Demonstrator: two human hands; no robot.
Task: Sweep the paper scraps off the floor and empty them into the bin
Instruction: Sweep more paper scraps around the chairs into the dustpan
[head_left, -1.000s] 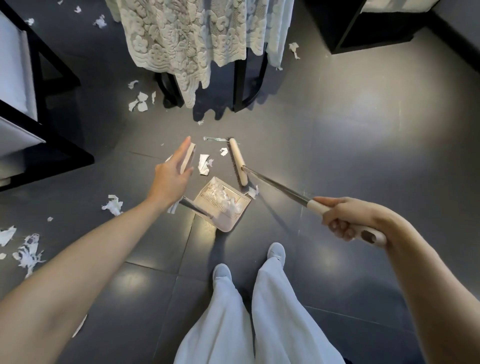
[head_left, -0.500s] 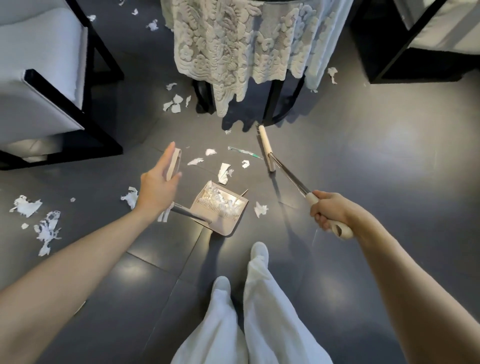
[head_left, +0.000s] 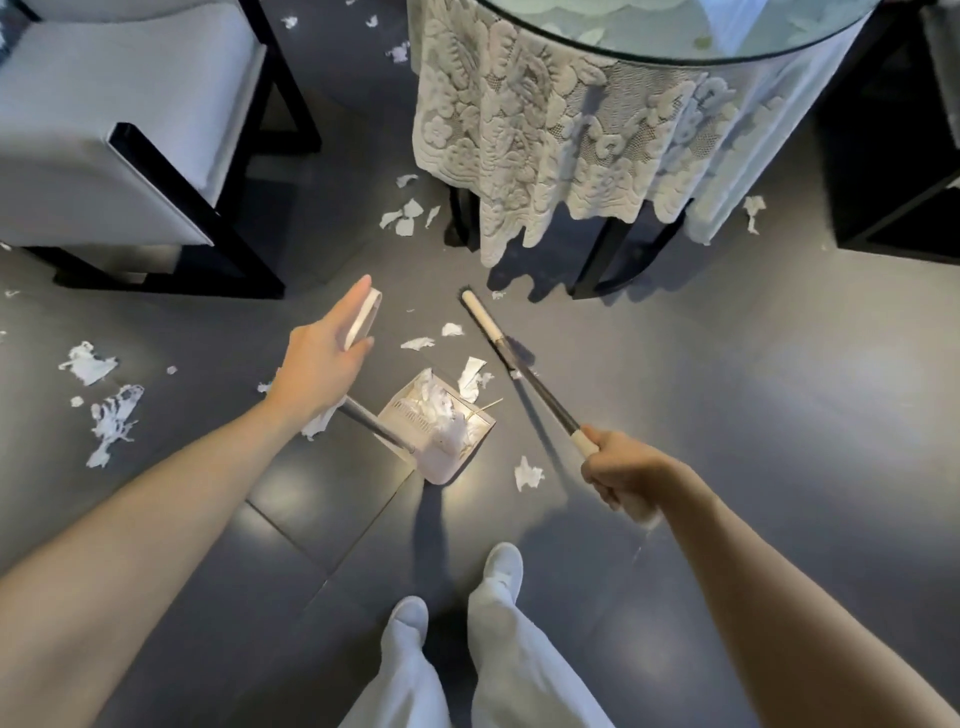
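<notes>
My left hand (head_left: 322, 364) holds the white grip at the top of the dustpan's long handle. The pale dustpan (head_left: 441, 431) stands on the dark floor in front of my feet with crumpled paper scraps in it. My right hand (head_left: 621, 470) grips the white end of the broom handle. The broom head (head_left: 480, 317) rests on the floor beyond the pan, near the table legs. Loose scraps (head_left: 421, 343) lie between the broom head and the pan. One scrap (head_left: 527, 474) lies right of the pan, and more scraps (head_left: 106, 410) are spread at the left.
A round glass table with a lace cloth (head_left: 566, 140) stands ahead on black legs. A grey chair with a black frame (head_left: 124, 150) is at the left, another dark frame (head_left: 893, 208) at the right. More scraps (head_left: 405, 218) lie under the table's edge. No bin is in view.
The broom head has slid farther away toward the table legs, past the loose scraps. The view has tilted up, showing more of the table. The dustpan stays in place.
</notes>
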